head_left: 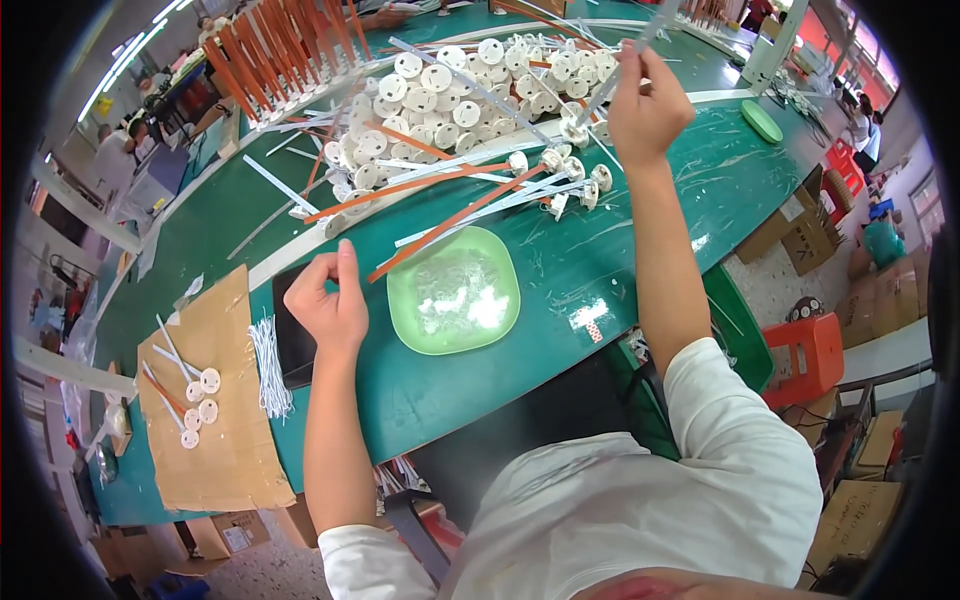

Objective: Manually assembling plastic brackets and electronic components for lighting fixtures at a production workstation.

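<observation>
The right hand [650, 108] pinches a pale strip [600, 98] between thumb and fingertips, its white round piece [574, 130] below and left of them beside the heap [450, 95], while the left hand [333, 300] curls near the green tray [398, 325], any grip there impossible to tell.

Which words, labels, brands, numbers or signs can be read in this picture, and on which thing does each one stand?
Open brown carton at right: dark printed marks, too small and blurred to read.
Lower-right carton: dark lettering, too blurred to quote.
Lower-left carton: pale label, its print too small to read.
No text is quotable.
</observation>
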A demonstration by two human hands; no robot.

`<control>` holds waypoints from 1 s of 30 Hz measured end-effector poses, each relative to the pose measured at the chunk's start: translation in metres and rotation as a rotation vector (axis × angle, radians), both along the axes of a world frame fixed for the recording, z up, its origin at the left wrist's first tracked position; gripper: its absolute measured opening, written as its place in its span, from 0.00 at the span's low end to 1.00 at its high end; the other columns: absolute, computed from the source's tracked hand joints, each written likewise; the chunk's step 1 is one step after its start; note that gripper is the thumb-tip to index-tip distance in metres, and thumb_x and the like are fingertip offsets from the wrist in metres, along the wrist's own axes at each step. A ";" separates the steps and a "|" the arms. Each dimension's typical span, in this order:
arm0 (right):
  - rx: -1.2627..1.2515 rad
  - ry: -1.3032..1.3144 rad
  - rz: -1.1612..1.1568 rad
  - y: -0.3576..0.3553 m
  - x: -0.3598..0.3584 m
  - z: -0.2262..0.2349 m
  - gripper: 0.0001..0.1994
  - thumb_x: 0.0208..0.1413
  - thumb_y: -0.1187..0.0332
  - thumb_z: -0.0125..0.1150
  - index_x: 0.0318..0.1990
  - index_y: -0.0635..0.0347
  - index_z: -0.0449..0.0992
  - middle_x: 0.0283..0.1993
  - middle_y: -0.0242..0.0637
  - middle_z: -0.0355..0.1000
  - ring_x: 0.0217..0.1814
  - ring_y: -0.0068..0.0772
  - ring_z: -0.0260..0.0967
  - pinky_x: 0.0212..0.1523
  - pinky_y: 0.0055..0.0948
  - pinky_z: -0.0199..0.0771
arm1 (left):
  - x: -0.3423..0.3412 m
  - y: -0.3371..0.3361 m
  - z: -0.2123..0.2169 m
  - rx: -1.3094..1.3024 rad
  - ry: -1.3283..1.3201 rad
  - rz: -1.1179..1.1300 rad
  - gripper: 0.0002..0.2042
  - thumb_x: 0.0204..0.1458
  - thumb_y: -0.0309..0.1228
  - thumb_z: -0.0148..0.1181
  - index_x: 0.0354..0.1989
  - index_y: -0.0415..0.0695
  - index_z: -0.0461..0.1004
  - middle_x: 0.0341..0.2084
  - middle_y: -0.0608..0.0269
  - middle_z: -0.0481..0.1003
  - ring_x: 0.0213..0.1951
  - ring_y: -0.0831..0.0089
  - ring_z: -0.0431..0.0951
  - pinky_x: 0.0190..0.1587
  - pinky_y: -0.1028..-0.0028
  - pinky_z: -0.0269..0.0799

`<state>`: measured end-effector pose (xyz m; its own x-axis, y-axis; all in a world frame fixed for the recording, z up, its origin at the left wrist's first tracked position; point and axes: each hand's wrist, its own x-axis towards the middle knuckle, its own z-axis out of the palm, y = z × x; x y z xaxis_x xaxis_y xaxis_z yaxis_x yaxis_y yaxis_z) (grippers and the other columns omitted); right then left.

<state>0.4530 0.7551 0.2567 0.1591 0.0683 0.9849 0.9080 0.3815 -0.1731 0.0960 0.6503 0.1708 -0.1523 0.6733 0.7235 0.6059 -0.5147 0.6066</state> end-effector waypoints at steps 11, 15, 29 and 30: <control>-0.343 1.040 1.352 -0.032 -0.044 0.001 0.12 0.65 0.73 0.54 0.49 0.73 0.74 0.36 0.34 0.74 0.28 0.12 0.62 0.24 0.11 0.62 | 0.054 -0.034 0.028 -0.096 -0.232 -0.582 0.15 0.54 0.21 0.58 0.51 0.34 0.75 0.42 0.51 0.79 0.35 0.69 0.81 0.41 0.74 0.75; -0.700 0.981 1.452 -0.050 -0.081 -0.001 0.12 0.64 0.72 0.54 0.50 0.73 0.74 0.35 0.33 0.75 0.26 0.10 0.63 0.24 0.09 0.64 | 0.054 -0.046 0.028 -0.414 -0.501 -0.974 0.20 0.57 0.22 0.56 0.59 0.34 0.69 0.48 0.50 0.76 0.42 0.65 0.81 0.48 0.69 0.76; -0.260 -0.312 1.078 -0.090 -0.137 -0.037 0.11 0.37 0.80 0.70 0.33 0.63 0.79 0.30 0.38 0.76 0.29 0.30 0.74 0.28 0.25 0.72 | 0.038 -0.035 0.020 -0.564 -0.993 -1.037 0.20 0.65 0.35 0.49 0.59 0.32 0.68 0.51 0.48 0.75 0.52 0.56 0.78 0.55 0.64 0.74; -0.235 -0.285 1.052 -0.091 -0.141 -0.042 0.12 0.34 0.80 0.70 0.31 0.63 0.79 0.29 0.38 0.76 0.28 0.31 0.74 0.26 0.25 0.72 | 0.039 -0.035 0.020 -0.576 -0.980 -1.038 0.20 0.65 0.36 0.49 0.59 0.32 0.68 0.51 0.48 0.74 0.52 0.55 0.77 0.55 0.63 0.74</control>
<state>0.3121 0.6641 0.2143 -0.3172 0.2257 0.9211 0.1701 0.9691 -0.1789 0.1350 0.6156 0.1908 0.2998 0.9245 0.2356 -0.6019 -0.0083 0.7985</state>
